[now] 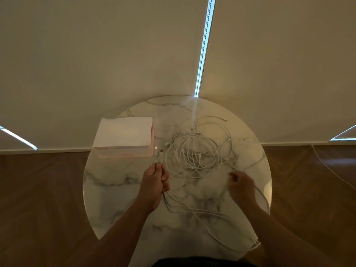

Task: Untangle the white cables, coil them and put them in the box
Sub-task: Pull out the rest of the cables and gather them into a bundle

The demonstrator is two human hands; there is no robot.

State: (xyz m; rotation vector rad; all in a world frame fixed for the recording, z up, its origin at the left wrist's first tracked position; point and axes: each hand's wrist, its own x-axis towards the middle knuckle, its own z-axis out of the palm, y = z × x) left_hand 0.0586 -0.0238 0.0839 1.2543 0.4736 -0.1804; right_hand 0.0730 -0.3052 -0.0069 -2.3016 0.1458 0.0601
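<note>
Head view: one round white marble table [119,189] stands on a herringbone wood floor [38,189], before drawn beige blinds [96,54] with a bead chain [204,47] in a bright slit. One pale box [123,133] sits by the table's far left edge. The white cables [194,151] lie tangled just right of it; their number cannot be told. Long strands trail to the near right edge. Bare marble shows left of and between the two forearms. The left hand [154,180] grips a bunch of cable ends, a USB plug [160,151] sticking out beyond it. The right hand [240,184], blurred, is curled round a strand.
</note>
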